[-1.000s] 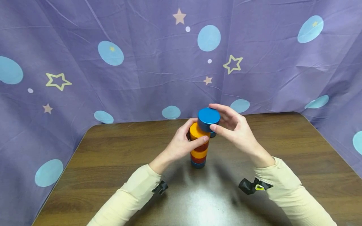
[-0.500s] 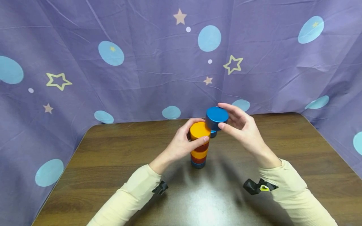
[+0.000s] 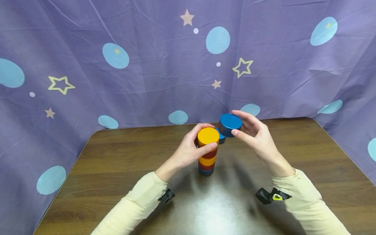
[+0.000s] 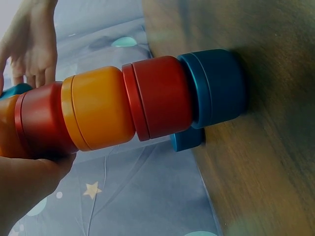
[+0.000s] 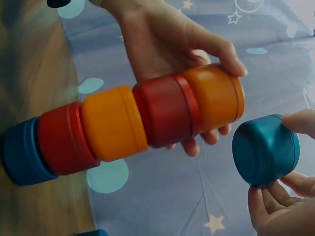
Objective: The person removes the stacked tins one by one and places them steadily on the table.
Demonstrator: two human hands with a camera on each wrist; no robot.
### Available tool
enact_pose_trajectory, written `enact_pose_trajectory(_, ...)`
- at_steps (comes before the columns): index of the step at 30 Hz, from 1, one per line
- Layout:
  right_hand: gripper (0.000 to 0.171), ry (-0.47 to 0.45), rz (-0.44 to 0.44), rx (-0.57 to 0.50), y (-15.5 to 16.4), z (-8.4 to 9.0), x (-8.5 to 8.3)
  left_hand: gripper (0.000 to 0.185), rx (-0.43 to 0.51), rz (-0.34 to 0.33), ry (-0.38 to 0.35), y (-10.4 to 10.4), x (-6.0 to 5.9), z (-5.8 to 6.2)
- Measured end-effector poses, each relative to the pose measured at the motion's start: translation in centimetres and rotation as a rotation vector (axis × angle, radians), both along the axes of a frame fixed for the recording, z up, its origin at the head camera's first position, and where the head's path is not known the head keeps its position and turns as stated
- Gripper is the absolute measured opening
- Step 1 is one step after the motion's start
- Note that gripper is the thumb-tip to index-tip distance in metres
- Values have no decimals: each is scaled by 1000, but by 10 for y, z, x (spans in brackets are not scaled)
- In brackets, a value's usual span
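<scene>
Gripping blue jar [image 5: 266, 150] clear of stack [image 5: 115, 124]

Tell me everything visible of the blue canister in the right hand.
The blue canister is a short cylinder with a flat top, rounded lower edge and thin seam near the top. Its smooth, satin surface looks metallic. It is nearly upright in midair beside the top of the stack, not touching it; the right hand pinches its side between thumb and fingers.

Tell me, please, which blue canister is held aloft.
The blue canister pinched by the right hand; the bottom blue canister supports the stack, the rear blue canister sits on the table.
</scene>
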State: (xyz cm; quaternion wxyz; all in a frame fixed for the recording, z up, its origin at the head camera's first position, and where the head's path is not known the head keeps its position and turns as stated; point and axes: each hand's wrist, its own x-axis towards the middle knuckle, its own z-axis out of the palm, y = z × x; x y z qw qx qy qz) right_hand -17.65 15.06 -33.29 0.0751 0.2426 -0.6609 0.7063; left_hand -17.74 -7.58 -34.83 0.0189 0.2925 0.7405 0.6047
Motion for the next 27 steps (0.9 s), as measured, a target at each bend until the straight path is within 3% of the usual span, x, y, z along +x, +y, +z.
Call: enact_pose_trajectory(27, 51, -104, -68, 160, 7, -61, -9, 45, 34, -41, -6, -1, -1, -4)
